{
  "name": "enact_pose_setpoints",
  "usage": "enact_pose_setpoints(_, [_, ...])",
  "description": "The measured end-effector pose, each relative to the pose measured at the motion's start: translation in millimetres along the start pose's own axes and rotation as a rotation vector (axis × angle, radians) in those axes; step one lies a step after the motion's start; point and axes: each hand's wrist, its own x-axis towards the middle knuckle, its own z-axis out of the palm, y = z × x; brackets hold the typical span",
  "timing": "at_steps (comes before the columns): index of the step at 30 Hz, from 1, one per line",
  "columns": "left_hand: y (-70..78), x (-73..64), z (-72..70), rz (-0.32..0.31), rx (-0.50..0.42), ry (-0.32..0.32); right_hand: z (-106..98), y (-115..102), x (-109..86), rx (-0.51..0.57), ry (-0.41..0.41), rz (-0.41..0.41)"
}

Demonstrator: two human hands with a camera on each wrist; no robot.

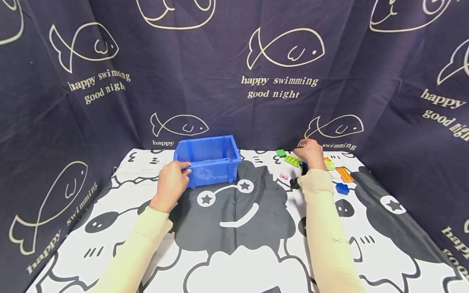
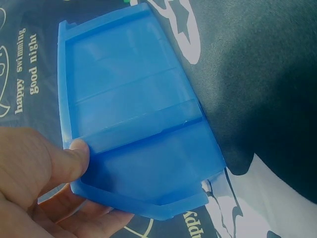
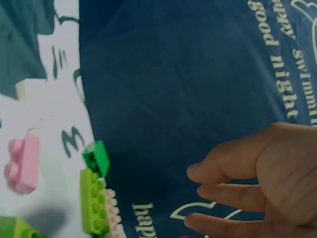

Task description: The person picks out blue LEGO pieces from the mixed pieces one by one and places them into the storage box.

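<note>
My left hand grips the near left corner of a blue plastic bin. In the left wrist view its thumb lies over the rim and the other fingers curl beneath the bin's edge. Over on the right, my right hand is above a scatter of toy building bricks. The right wrist view has its fingers loosely bent with nothing between them. Nearest to that hand are a beige brick, a lime green brick and a green brick. A pink brick lies farther off.
An orange brick and a blue brick lie right of my right forearm. Dark pieces sit beside the wrist. Dark fabric with fish prints rises behind the table, which has a cartoon-patterned cloth.
</note>
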Motion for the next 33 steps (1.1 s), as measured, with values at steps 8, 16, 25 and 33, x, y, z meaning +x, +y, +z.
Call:
enact_pose_setpoints(8, [0.4, -0.3, -0.6, 0.013, -0.003, 0.005, 11.0, 19.6, 7.2, -0.146, -0.014, -0.056])
enact_pose_setpoints(16, [1.2, -0.3, -0.6, 0.004, -0.002, 0.001, 17.5, 28.2, 7.9, -0.065, -0.042, 0.081])
enact_pose_setpoints(25, [0.5, 0.5, -0.2, 0.004, -0.004, 0.008, 25.0, 37.6, 12.0, -0.056, -0.041, 0.124])
enact_pose_setpoints(33, [0.2, 0.0, -0.9, 0.005, -0.003, 0.006, 34.3, 51.1, 19.8, -0.066, -0.001, 0.166])
